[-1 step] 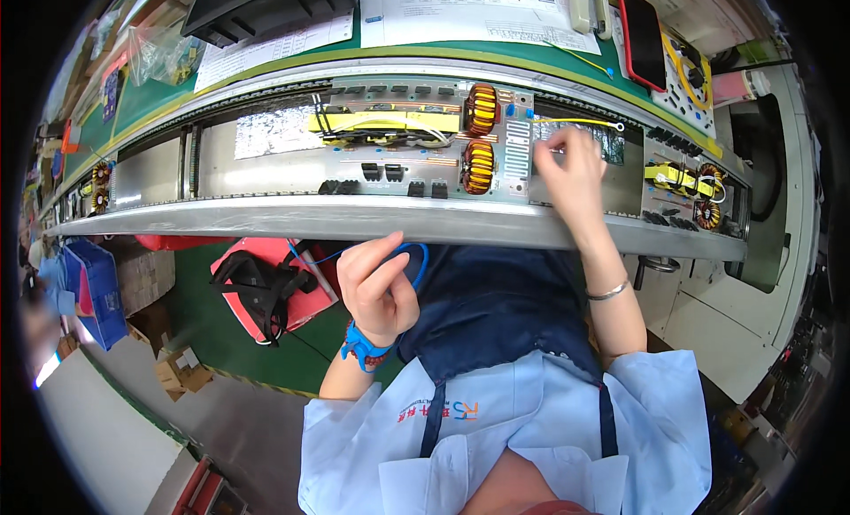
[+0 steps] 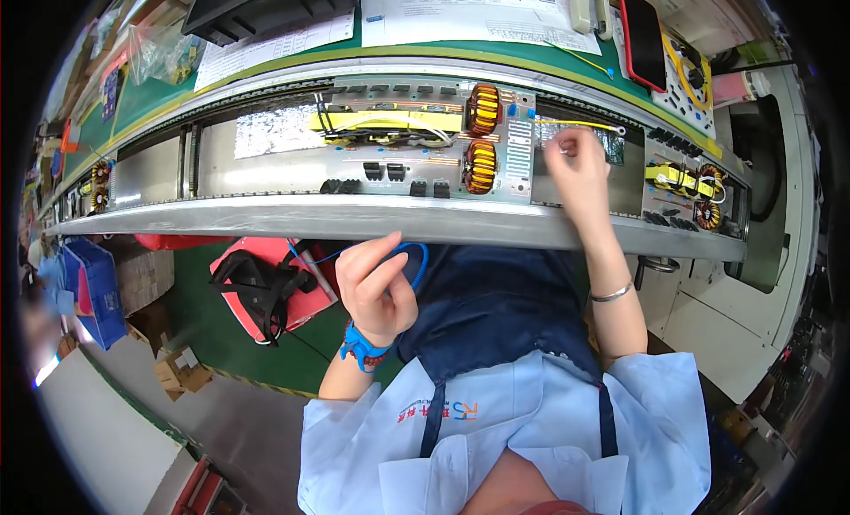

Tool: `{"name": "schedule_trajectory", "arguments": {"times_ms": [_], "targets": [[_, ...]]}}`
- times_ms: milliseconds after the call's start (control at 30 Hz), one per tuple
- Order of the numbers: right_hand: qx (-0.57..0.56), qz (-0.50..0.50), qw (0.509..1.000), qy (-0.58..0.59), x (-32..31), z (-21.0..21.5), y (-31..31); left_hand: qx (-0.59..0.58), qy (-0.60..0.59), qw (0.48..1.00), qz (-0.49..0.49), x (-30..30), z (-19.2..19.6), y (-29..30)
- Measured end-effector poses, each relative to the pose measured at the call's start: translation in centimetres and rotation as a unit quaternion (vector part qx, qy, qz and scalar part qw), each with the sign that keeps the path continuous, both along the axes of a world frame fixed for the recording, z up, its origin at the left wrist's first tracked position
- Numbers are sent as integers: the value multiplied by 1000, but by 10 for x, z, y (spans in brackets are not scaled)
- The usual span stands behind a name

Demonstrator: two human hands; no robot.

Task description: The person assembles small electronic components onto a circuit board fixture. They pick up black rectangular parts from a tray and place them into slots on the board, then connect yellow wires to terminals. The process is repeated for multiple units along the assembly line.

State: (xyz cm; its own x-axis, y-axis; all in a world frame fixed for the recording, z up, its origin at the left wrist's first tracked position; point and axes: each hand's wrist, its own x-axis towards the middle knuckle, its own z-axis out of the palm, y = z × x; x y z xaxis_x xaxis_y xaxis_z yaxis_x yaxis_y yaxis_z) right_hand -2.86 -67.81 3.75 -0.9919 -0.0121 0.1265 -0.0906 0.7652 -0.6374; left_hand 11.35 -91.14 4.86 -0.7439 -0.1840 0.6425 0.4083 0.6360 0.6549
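A long circuit board lies on the grey conveyor track. It carries two copper ring coils and a yellow transformer. My right hand reaches over the rail to the board's right end. Its fingertips are bunched just under a thin yellow wire; whether they hold anything is hidden. My left hand hangs below the rail in front of my dark apron, fingers curled. A blue wrist strap sits on that wrist, and its blue cord loops behind the fingers.
A second board with yellow parts and a coil sits further right on the track. Papers, a red phone and a black tray lie on the green bench behind. Below left are a red seat with black bag and blue bins.
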Motion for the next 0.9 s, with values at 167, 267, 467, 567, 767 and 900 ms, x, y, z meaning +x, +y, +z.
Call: {"name": "schedule_trajectory", "arguments": {"times_ms": [167, 267, 467, 567, 767, 900], "targets": [[-292, 2, 956, 12, -15, 9, 4, 5, -9, 1000, 4, 3, -4, -2], [-108, 78, 990, 37, -23, 15, 1, 0, -5, 1000, 6, 4, -2, -3], [222, 154, 947, 176, -29, 32, -20, -38, -2, 999, 39, 3, -2, -15], [262, 155, 942, 144, -28, 36, -22, -62, -65, 995, 45, -14, 2, -24], [244, 177, 946, 120, -3, 58, -11, -126, -120, 981, -83, -58, 8, -23], [216, 176, 952, 124, 15, 70, 5, -141, -176, 965, -136, -69, 12, -15]]}}
